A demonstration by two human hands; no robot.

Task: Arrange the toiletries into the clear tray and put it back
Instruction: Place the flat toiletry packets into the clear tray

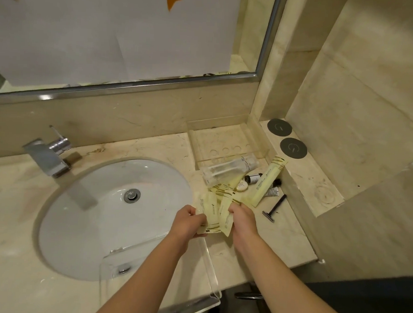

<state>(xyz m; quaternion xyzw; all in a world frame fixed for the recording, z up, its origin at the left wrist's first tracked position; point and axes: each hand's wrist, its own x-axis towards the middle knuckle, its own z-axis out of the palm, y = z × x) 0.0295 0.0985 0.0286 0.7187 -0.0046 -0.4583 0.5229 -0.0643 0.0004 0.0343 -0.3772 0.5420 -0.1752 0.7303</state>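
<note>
Over the near edge of the tabletop [256, 240], at about 6 o'clock from the pile of toiletries, both hands grip a fan of pale yellow sachets [215, 219] printed with gold stripes and small dark text. The left hand [187, 221] curls its fingers round the left side of the fan; the right hand [241, 218] pinches the right side, thumb on top. Beneath the forearms lies the clear tray [161, 271], a see-through acrylic box with upright walls, partly overhanging the white oval sink [89, 222] and reaching the tabletop's front edge. At 12 o'clock from the hands more sachets lie loose, with a clear plastic tube box [230, 169] beyond them. At 1 o'clock are a small white round soap [241, 185], a dark mini bottle [253, 177], a long yellow packet [267, 181] leaning on the raised ledge, and a black razor [273, 209] flat on the stone. Beige marble covers tabletop and walls. A chrome faucet [49, 154] stands at 10 o'clock, two dark round coasters [286, 137] at 2 o'clock, and a metal-framed mirror [126, 32], papered over, hangs at 12 o'clock
</note>
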